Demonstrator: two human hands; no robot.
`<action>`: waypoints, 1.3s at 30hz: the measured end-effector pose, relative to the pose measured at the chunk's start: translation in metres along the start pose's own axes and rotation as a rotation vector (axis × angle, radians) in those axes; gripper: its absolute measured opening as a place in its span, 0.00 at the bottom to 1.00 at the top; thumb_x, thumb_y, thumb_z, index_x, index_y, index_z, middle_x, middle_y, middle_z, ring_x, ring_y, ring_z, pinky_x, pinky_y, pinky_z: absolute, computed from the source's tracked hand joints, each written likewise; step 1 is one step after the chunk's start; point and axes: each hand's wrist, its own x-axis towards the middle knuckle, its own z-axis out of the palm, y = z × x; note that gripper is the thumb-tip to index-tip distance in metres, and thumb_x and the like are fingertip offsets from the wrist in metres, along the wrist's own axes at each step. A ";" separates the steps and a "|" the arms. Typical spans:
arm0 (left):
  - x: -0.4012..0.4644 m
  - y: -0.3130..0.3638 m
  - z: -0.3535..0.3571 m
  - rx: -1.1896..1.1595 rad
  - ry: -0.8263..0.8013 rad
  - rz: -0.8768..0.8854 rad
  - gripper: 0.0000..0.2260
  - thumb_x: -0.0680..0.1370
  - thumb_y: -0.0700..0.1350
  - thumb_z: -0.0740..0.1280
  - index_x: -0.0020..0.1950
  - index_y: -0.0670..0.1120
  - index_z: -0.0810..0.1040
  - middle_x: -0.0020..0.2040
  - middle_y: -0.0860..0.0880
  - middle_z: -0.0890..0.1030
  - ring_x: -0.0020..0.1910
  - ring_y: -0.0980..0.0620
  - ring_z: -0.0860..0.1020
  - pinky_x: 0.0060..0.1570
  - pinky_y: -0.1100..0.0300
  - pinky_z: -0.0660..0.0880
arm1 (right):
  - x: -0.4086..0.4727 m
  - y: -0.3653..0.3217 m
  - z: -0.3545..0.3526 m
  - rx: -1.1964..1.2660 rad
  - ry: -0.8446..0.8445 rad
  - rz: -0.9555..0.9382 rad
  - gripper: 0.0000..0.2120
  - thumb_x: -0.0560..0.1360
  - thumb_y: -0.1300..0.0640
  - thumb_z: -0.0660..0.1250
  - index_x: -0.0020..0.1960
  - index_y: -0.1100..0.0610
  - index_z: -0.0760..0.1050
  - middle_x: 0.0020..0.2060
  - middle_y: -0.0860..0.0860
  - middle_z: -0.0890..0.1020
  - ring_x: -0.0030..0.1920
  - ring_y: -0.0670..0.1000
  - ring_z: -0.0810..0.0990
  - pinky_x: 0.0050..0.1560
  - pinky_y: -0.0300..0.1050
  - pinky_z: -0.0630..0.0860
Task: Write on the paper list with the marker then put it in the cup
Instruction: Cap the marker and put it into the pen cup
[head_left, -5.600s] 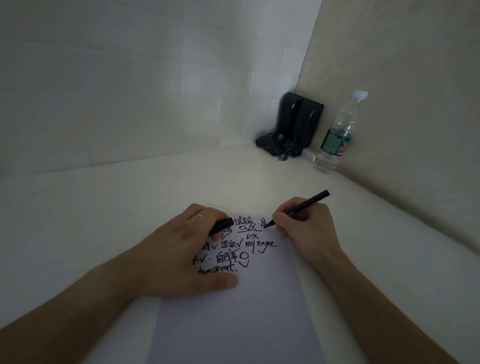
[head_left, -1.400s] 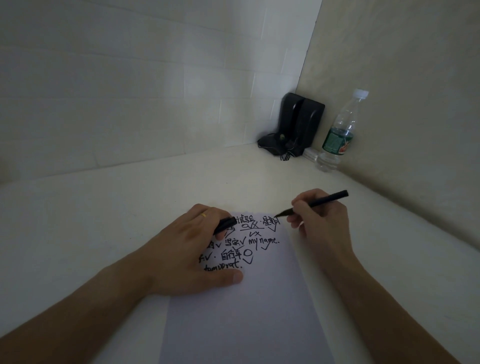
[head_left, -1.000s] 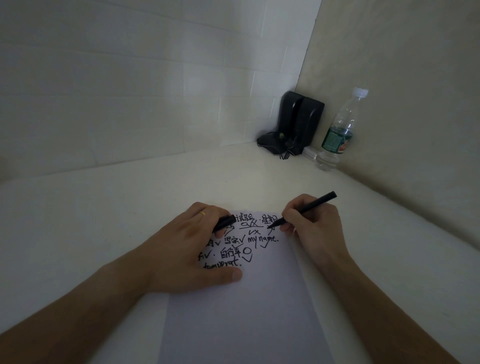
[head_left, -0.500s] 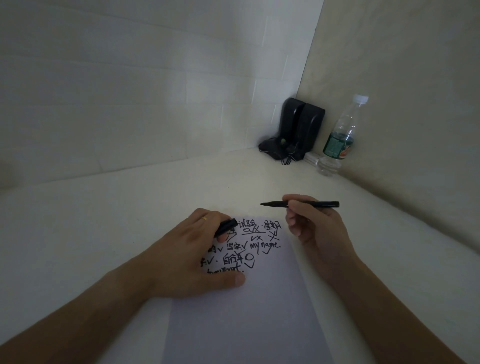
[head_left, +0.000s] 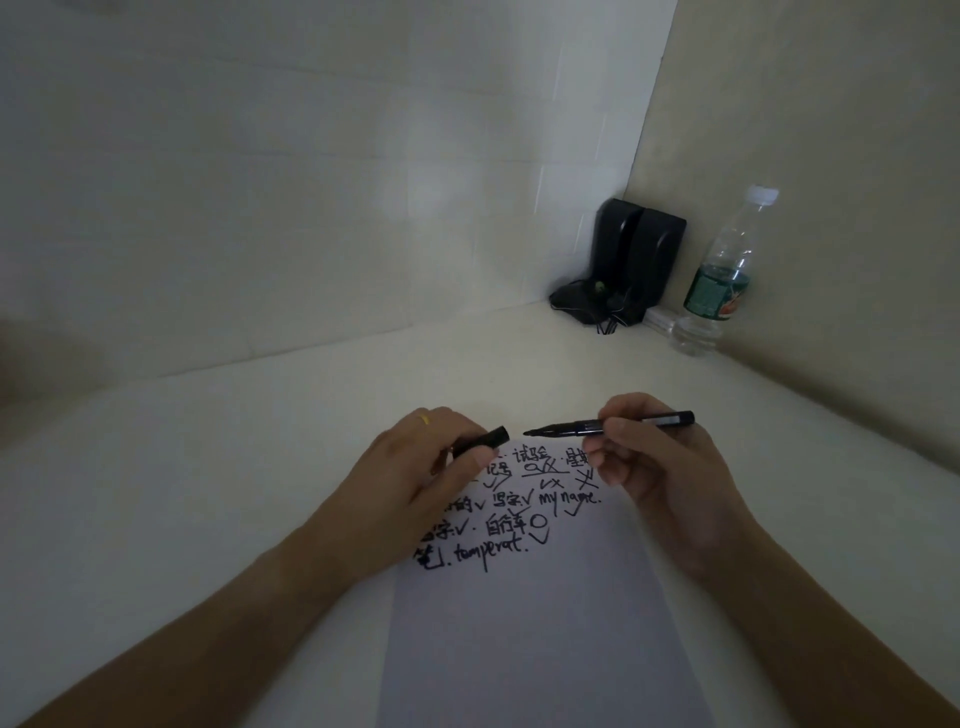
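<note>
A white paper list (head_left: 535, 623) lies on the pale table (head_left: 208, 467), with black handwriting and check marks across its top part. My right hand (head_left: 660, 467) holds the black marker (head_left: 613, 423) level above the paper's top edge, tip pointing left. My left hand (head_left: 415, 478) is lifted off the sheet and holds the marker's black cap (head_left: 483, 439), its open end facing the tip a short gap away. No cup is in view.
Two black speakers (head_left: 634, 254) with a tangle of cable stand in the far corner. A clear water bottle (head_left: 722, 275) with a green label stands against the right wall. White tiled walls close the table at the back and right.
My right hand stopped writing, lifted the marker off the paper and turned it level. My left hand rose from the sheet and brought the cap up toward the tip.
</note>
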 end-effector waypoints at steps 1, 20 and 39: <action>0.000 0.000 0.000 0.001 0.001 0.001 0.09 0.84 0.51 0.61 0.54 0.50 0.79 0.44 0.58 0.77 0.47 0.54 0.75 0.44 0.69 0.68 | 0.000 0.000 -0.001 -0.010 -0.008 -0.006 0.03 0.70 0.65 0.68 0.42 0.61 0.80 0.32 0.58 0.83 0.31 0.53 0.80 0.29 0.40 0.76; -0.003 0.004 -0.006 -0.199 0.167 -0.031 0.11 0.76 0.49 0.73 0.58 0.52 0.86 0.45 0.55 0.84 0.49 0.51 0.82 0.52 0.64 0.76 | -0.007 0.000 0.005 -0.059 -0.132 0.013 0.09 0.66 0.61 0.75 0.46 0.61 0.86 0.37 0.61 0.86 0.34 0.54 0.83 0.32 0.40 0.77; -0.001 0.005 -0.006 -0.592 0.173 -0.104 0.07 0.70 0.38 0.79 0.47 0.41 0.89 0.40 0.41 0.84 0.41 0.43 0.82 0.45 0.62 0.77 | -0.014 0.006 0.011 -0.386 -0.146 -0.166 0.10 0.66 0.63 0.78 0.47 0.60 0.89 0.38 0.59 0.89 0.37 0.55 0.87 0.38 0.41 0.82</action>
